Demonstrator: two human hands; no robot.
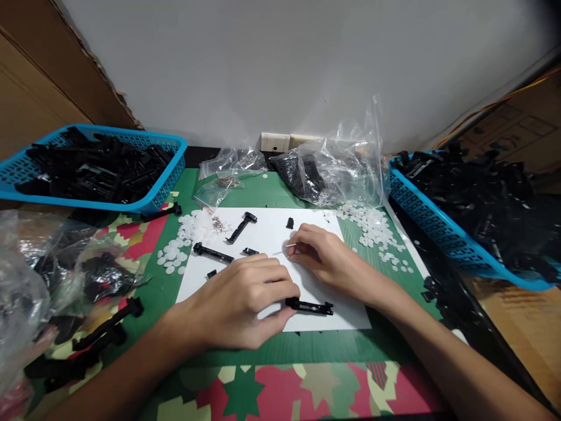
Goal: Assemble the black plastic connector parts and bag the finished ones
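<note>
My left hand (243,301) lies curled on a white sheet (272,234), its fingers pinching one end of a long black plastic part (312,306) that rests flat on the sheet. My right hand (326,257) is closed in a pinch on a thin metal pin (287,247) just above the sheet's middle. Other black parts (240,228) lie on the sheet beyond my hands, with a small heap of metal pins (218,224) at its far left corner.
Blue baskets of black parts stand at the far left (166,187) and the right (442,234). Clear bags (346,164) lie at the back and at the left (26,275). White discs (377,231) are scattered on both sides of the sheet on the green mat (307,345).
</note>
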